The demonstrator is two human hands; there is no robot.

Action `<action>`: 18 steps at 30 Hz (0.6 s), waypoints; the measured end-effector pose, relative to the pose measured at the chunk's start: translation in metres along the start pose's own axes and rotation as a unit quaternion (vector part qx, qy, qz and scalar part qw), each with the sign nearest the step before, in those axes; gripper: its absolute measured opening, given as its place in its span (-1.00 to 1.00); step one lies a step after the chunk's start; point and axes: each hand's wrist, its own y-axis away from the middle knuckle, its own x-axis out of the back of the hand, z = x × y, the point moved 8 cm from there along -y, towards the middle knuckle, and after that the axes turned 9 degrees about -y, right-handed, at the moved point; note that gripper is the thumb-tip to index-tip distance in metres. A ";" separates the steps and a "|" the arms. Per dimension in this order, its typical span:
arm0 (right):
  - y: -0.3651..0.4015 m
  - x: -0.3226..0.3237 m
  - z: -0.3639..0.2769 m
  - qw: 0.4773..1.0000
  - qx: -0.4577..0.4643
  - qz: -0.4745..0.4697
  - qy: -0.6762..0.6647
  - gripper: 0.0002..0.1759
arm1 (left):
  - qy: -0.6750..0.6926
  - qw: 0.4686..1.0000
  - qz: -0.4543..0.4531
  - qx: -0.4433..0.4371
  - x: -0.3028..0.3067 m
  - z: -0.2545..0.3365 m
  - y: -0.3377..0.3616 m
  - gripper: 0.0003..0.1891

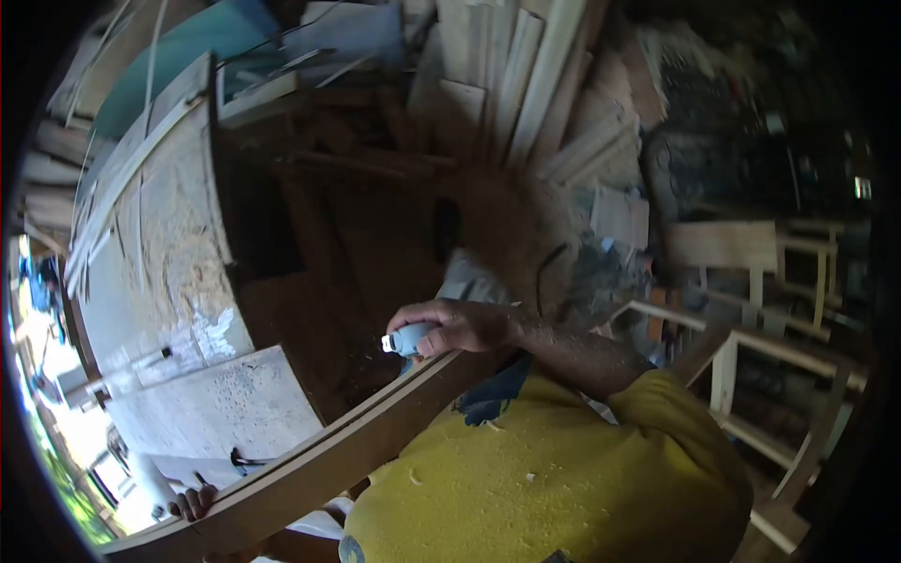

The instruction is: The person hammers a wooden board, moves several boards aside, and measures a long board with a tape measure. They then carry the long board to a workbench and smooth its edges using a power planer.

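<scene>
A long wooden beam runs slantwise across my front, from the lower left up to my waist, with a dark line or groove along its upper edge. Near its upper end, my right hand is wrapped round a rounded light-blue tool with a white end. The tool's lower part is hidden by the hand and the beam. Down at the lower left, the fingers of my left hand curl over the beam's far edge. Small pale wood chips dot my right forearm and yellow shirt.
Left of the beam stands a worn pale bench or cabinet with a white panel at its near end. Planks lean at the back. Wooden frames stand at the right. Sawdust and scraps cover the floor.
</scene>
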 end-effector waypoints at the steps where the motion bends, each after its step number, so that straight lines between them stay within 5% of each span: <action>1: 0.022 -0.002 -0.001 0.998 -0.012 0.026 0.061 -0.38 | 0.269 0.956 0.001 0.117 -0.045 0.017 -0.018 -0.52; 2: 0.041 0.000 -0.001 0.995 -0.002 0.051 0.083 -0.39 | 0.510 0.828 -0.002 0.233 -0.086 0.027 -0.022 -0.37; 3: 0.059 0.003 -0.002 0.992 0.006 0.076 0.105 -0.41 | 0.435 0.864 -0.019 0.253 -0.082 0.014 -0.029 -0.59; 5: 0.084 0.009 0.003 0.983 0.021 0.117 0.138 -0.45 | 0.508 0.832 -0.085 0.207 -0.142 0.059 -0.033 -0.64; 9: 0.154 0.045 0.001 0.965 0.085 0.194 0.156 -0.52 | 0.418 0.882 -0.067 0.207 -0.201 0.105 -0.025 -0.36; 11: 0.186 0.069 -0.001 0.959 0.110 0.218 0.147 -0.51 | 0.529 0.802 -0.131 0.247 -0.243 0.130 -0.021 -0.18; 14: 0.233 0.120 -0.004 0.955 0.113 0.235 0.140 -0.49 | 0.461 0.848 -0.166 0.203 -0.297 0.162 -0.015 -0.15; 18: 0.290 0.178 0.002 0.957 0.110 0.255 0.086 -0.49 | 0.521 0.800 -0.177 0.239 -0.372 0.216 -0.001 -0.11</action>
